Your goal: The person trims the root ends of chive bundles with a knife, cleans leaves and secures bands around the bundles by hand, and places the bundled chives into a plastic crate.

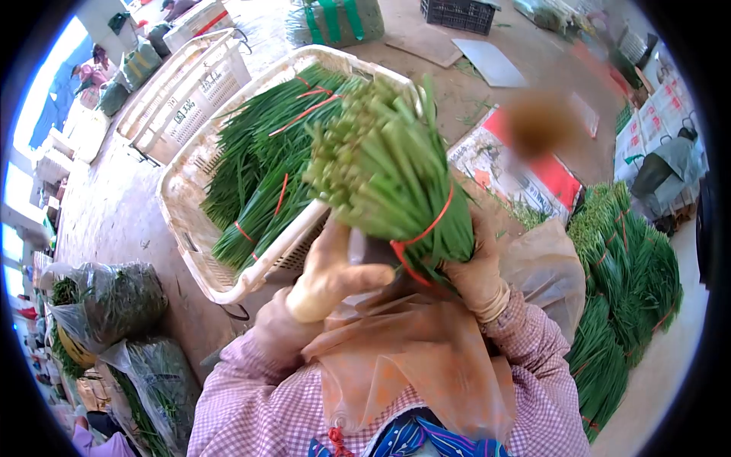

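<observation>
A thick bundle of garlic chives (403, 160) is held up in front of me, its pale cut ends tilted to the upper left. A red tie (435, 226) goes around its lower part, with a loose end hanging. My right hand (480, 266), in a pale glove, grips the bundle's right side near the tie; some fingers are hidden behind the leaves. My left hand (329, 270), also gloved, is at the lower left of the bundle with its thumb stretched out and fingers apart. Whether its fingertips touch the stalks is hard to tell.
A white plastic basket (194, 247) holding tied chive bundles (266, 152) stands ahead to the left. More bundles (624, 282) are piled at my right. Another white crate (186, 99), bagged greens (114, 301), a black crate (458, 15) and a red-and-white sack (525, 167) lie around. A distant person (93, 74) is at upper left.
</observation>
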